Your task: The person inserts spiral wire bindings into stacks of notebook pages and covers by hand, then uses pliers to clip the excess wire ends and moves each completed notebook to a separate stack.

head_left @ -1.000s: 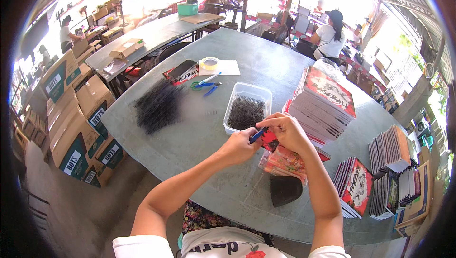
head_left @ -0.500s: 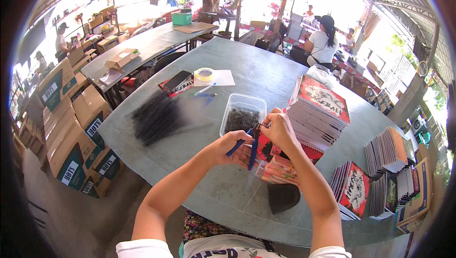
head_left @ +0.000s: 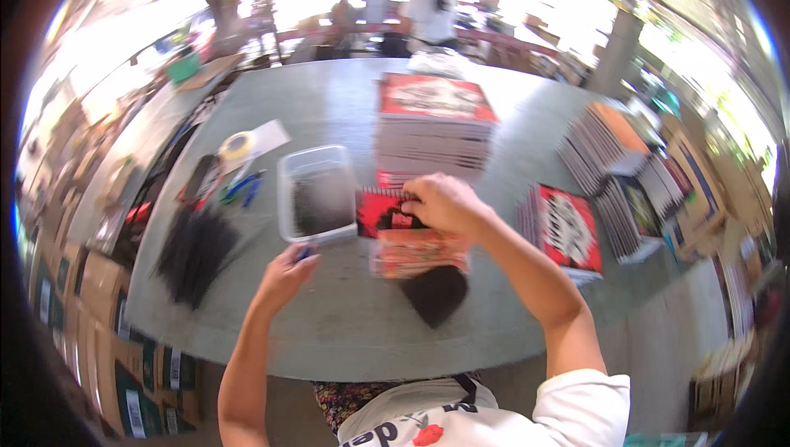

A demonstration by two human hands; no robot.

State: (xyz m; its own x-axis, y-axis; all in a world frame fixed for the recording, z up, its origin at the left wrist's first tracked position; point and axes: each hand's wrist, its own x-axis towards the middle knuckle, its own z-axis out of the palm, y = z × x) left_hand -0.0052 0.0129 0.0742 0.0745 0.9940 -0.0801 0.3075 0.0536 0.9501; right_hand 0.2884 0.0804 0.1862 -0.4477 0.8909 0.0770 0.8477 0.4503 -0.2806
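Note:
My left hand [head_left: 285,278] is closed around blue-handled pliers [head_left: 306,253], which are mostly hidden by the fingers, just below a clear plastic tub [head_left: 319,239] of small dark pieces. My right hand [head_left: 448,202] has its curled fingers on a red and black spiral notebook [head_left: 383,210] in front of a tall notebook stack [head_left: 432,138]. Motion smears the fingertips. Below that hand lie an orange patterned packet [head_left: 424,253] and a dark, flat-looking piece [head_left: 438,295].
Black wire coils [head_left: 193,253] lie at the left, near a tape roll [head_left: 236,147], a white sheet [head_left: 267,138] and another blue tool [head_left: 251,188]. More notebooks [head_left: 568,233] stand on the right. Cartons [head_left: 136,356] are stacked beside the table [head_left: 329,328]. A person [head_left: 428,15] is at the back.
The view has swung right. My hands have parted: the left moved away with the pliers, and the right left the pliers' tip and came down onto the notebook.

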